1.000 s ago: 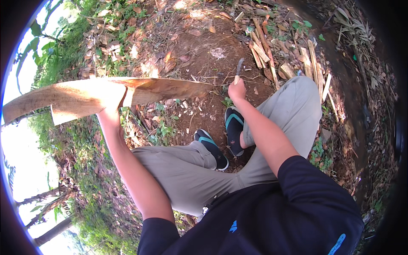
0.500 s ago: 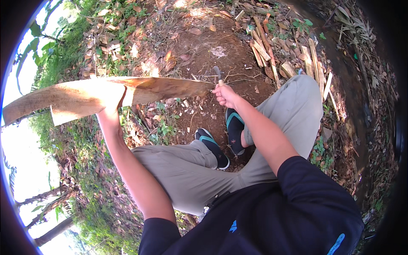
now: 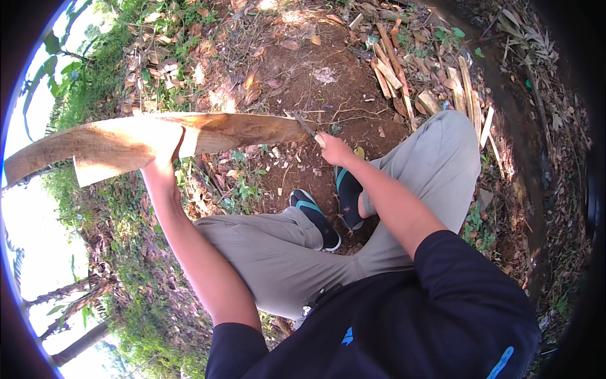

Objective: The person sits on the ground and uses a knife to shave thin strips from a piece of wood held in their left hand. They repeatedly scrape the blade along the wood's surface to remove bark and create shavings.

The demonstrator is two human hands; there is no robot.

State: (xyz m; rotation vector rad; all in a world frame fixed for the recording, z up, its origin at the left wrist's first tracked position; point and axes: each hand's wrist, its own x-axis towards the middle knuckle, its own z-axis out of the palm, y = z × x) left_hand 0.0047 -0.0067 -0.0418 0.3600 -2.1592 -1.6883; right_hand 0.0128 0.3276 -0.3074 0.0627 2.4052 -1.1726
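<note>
A long, curved piece of carved wood [image 3: 237,131] stretches across from the far left edge to the middle of the view. My left hand [image 3: 161,144] is closed round it near a notch, washed out by bright sunlight. In my right hand [image 3: 338,151] is a small knife [image 3: 306,125] with a dark blade and a pale wooden handle. The knife's blade lies at the right end of the wood, apparently touching it; the exact contact is too small to tell. My fingers are wrapped round the handle.
Split wood sticks [image 3: 388,72] lie on leaf litter at the upper right, with more strips [image 3: 467,88] beside my right knee. Bare brown soil [image 3: 303,69] lies ahead. My feet in dark sandals [image 3: 315,221] are below the wood. A dark ditch [image 3: 530,145] runs along the right.
My right hand has turned, and the knife blade has swung left from pointing upward onto the wood's right end. The wood and my left hand have barely moved.
</note>
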